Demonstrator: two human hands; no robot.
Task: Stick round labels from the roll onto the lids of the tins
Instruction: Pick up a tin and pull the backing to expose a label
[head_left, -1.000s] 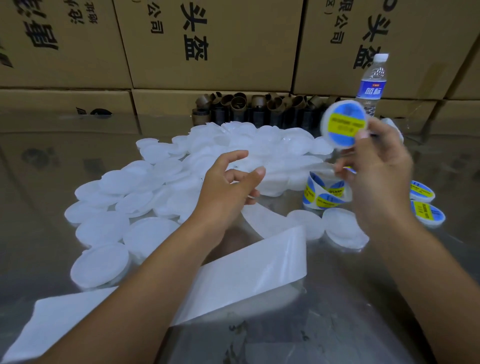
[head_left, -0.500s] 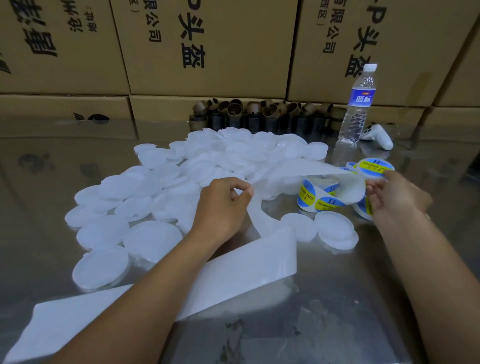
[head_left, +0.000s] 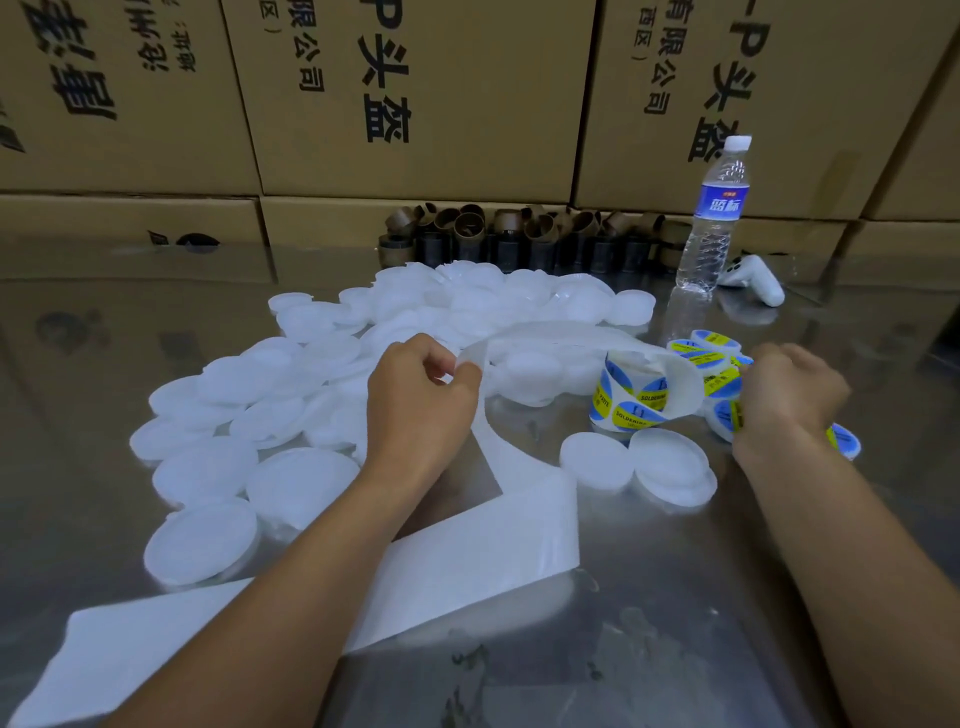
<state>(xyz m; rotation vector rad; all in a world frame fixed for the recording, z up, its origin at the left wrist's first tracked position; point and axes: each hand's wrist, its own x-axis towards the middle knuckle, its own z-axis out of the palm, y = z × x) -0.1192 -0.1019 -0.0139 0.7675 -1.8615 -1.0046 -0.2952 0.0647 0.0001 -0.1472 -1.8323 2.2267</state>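
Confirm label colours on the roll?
Blue and yellow with dark print, on the label roll; head view.

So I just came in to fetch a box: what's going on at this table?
A person is labelling white lids. The left hand pinches the empty backing strip running from the label roll. The right hand rests among the labelled lids beside the roll. A big pile of plain lids waits on the table.

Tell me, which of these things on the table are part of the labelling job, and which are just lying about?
Part of the job:
roll of labels
backing strip
plain white lids
labelled lids
left hand
right hand

Lying about:
water bottle
white controller
brown cardboard cores
cardboard boxes
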